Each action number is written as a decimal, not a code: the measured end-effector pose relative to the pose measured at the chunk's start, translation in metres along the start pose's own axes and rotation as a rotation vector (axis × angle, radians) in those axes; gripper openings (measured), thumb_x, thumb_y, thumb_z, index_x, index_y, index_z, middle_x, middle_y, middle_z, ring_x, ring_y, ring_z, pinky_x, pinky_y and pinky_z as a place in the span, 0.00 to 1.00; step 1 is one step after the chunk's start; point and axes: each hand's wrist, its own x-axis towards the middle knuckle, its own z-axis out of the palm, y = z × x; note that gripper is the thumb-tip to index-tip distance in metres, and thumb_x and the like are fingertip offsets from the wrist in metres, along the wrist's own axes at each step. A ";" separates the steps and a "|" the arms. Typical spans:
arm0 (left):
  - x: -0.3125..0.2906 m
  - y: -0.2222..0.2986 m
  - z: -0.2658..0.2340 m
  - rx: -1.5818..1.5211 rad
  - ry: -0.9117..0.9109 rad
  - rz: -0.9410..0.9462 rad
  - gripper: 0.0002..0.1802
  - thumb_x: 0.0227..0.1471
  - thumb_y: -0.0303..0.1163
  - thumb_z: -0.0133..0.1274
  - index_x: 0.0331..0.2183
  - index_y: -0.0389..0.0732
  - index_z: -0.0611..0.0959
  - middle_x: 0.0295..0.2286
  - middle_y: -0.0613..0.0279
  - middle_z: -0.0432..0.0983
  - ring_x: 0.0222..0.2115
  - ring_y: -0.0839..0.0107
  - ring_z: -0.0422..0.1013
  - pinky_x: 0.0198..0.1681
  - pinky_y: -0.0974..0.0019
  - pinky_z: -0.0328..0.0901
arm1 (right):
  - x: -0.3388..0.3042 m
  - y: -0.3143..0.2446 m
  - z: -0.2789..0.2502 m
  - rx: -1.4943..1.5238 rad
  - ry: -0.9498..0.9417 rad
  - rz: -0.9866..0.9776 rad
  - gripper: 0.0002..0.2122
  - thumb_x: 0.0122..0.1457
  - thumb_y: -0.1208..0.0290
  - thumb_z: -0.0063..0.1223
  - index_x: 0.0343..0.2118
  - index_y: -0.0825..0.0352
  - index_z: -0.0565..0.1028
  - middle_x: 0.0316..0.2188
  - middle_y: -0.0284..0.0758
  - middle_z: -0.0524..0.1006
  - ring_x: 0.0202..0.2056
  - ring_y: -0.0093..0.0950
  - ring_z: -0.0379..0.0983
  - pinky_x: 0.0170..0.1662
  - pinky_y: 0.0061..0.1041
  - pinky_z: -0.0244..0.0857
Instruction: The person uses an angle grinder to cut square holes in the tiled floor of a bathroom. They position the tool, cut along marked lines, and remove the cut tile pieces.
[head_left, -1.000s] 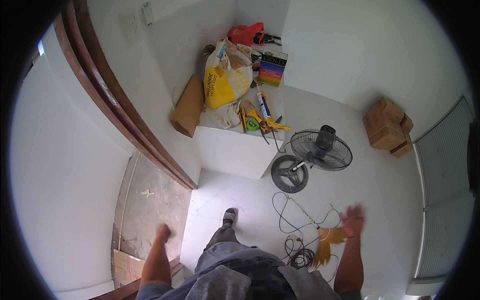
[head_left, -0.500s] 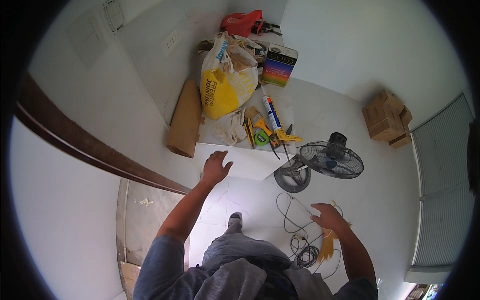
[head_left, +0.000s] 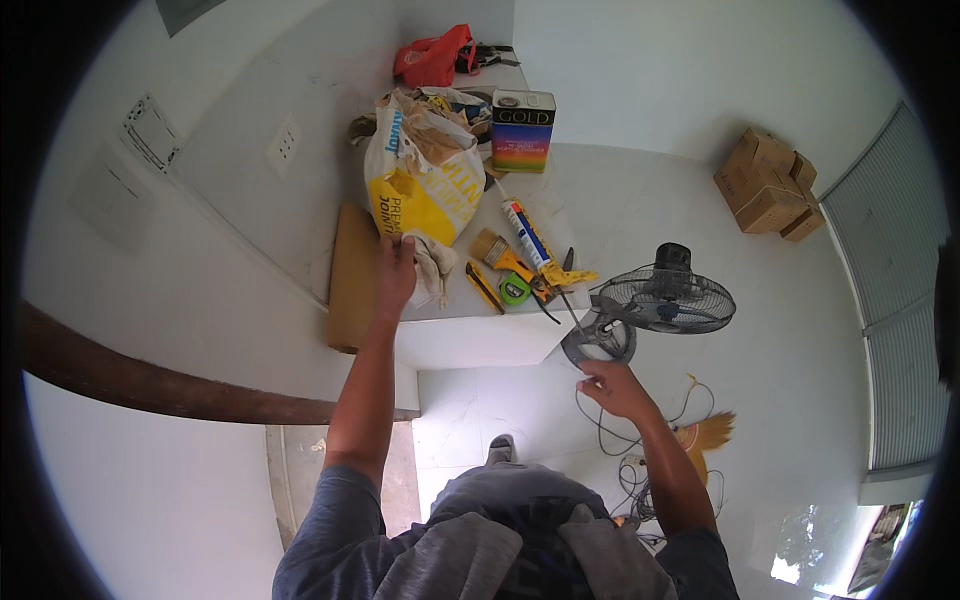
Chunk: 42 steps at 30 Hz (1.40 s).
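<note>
My left hand [head_left: 397, 275] is at the left end of a crumpled white cloth [head_left: 432, 268] on a white ledge, its fingers closed on the cloth's edge. Just above is a yellow-and-white plastic sack [head_left: 425, 195] with crumpled brown stuff in its mouth; left of the hand stands a brown paper roll [head_left: 352, 285]. To the right lie a yellow utility knife [head_left: 485, 287], a green tape measure [head_left: 514, 290], a paintbrush [head_left: 500, 252] and a caulking gun with a tube [head_left: 535, 238]. My right hand [head_left: 612, 388] hangs empty, fingers loosely bent and apart, overlapping the fan's base in view.
A black fan [head_left: 668, 300] stands right of the ledge [head_left: 470, 342]. Cables [head_left: 635, 485] and a straw broom [head_left: 705, 435] lie on the floor. A multicoloured can [head_left: 522, 132] and a red bag [head_left: 435, 57] are farther back. Cardboard boxes [head_left: 765, 185] sit far right.
My left hand has moved forward to the cloth and closed on it. My right hand has shifted forward and left, toward the fan base. The view has turned somewhat.
</note>
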 end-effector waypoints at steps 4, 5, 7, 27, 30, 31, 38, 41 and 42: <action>0.005 0.065 -0.017 0.098 -0.095 -0.023 0.14 0.63 0.37 0.55 0.38 0.33 0.80 0.28 0.62 0.78 0.28 0.75 0.71 0.33 0.68 0.66 | 0.046 -0.018 0.023 0.157 0.042 -0.031 0.25 0.60 0.57 0.63 0.54 0.70 0.76 0.42 0.46 0.82 0.37 0.32 0.81 0.41 0.29 0.74; 0.000 0.079 -0.020 0.116 -0.138 -0.037 0.14 0.63 0.37 0.55 0.38 0.33 0.81 0.28 0.63 0.78 0.27 0.76 0.70 0.33 0.69 0.66 | 0.054 -0.028 0.028 0.211 0.027 -0.032 0.25 0.60 0.57 0.63 0.54 0.70 0.75 0.42 0.46 0.81 0.38 0.31 0.81 0.41 0.28 0.74; -0.019 0.104 -0.024 0.197 -0.204 -0.068 0.15 0.63 0.38 0.56 0.40 0.33 0.81 0.28 0.64 0.78 0.28 0.78 0.70 0.33 0.70 0.65 | 0.063 -0.052 0.034 0.296 0.034 -0.079 0.26 0.60 0.56 0.63 0.55 0.69 0.75 0.43 0.45 0.81 0.38 0.30 0.81 0.41 0.27 0.74; -0.189 0.141 0.049 0.091 -0.826 -0.516 0.19 0.61 0.42 0.58 0.41 0.33 0.85 0.33 0.65 0.82 0.31 0.80 0.74 0.35 0.72 0.69 | 0.060 -0.065 -0.073 -0.145 0.087 -0.298 0.11 0.55 0.65 0.63 0.36 0.68 0.83 0.28 0.43 0.80 0.31 0.37 0.79 0.37 0.33 0.71; -0.203 0.137 0.072 -0.402 -0.618 -0.435 0.16 0.63 0.39 0.55 0.42 0.34 0.84 0.32 0.64 0.82 0.32 0.78 0.76 0.38 0.71 0.71 | 0.050 -0.068 -0.071 -0.041 0.347 -0.360 0.15 0.59 0.63 0.59 0.45 0.66 0.80 0.39 0.44 0.80 0.38 0.38 0.79 0.43 0.34 0.72; -0.206 0.137 0.082 -0.529 -0.498 -0.553 0.20 0.67 0.40 0.48 0.50 0.35 0.79 0.40 0.60 0.81 0.37 0.71 0.78 0.44 0.65 0.73 | 0.050 -0.068 -0.067 0.039 0.487 -0.411 0.17 0.61 0.62 0.58 0.49 0.65 0.79 0.43 0.45 0.79 0.41 0.39 0.78 0.45 0.34 0.73; -0.259 0.131 0.165 -1.224 -0.394 -0.782 0.30 0.71 0.50 0.32 0.64 0.40 0.63 0.61 0.54 0.63 0.61 0.57 0.62 0.64 0.52 0.58 | 0.085 -0.057 0.019 1.866 0.219 -0.404 0.30 0.68 0.46 0.44 0.63 0.67 0.66 0.49 0.45 0.76 0.48 0.40 0.75 0.57 0.39 0.69; -0.266 0.102 0.165 -1.109 -0.220 -0.877 0.31 0.71 0.51 0.31 0.64 0.39 0.63 0.62 0.53 0.61 0.62 0.56 0.60 0.65 0.50 0.57 | 0.059 -0.038 0.070 0.552 0.306 -0.419 0.35 0.68 0.42 0.39 0.66 0.69 0.61 0.53 0.48 0.75 0.50 0.39 0.75 0.60 0.38 0.65; -0.264 0.092 0.157 -1.120 -0.179 -0.825 0.32 0.70 0.51 0.31 0.64 0.39 0.63 0.62 0.53 0.62 0.62 0.56 0.60 0.65 0.50 0.57 | 0.045 -0.034 0.081 0.230 0.312 -0.484 0.36 0.68 0.41 0.37 0.67 0.69 0.59 0.54 0.49 0.75 0.52 0.39 0.75 0.61 0.38 0.63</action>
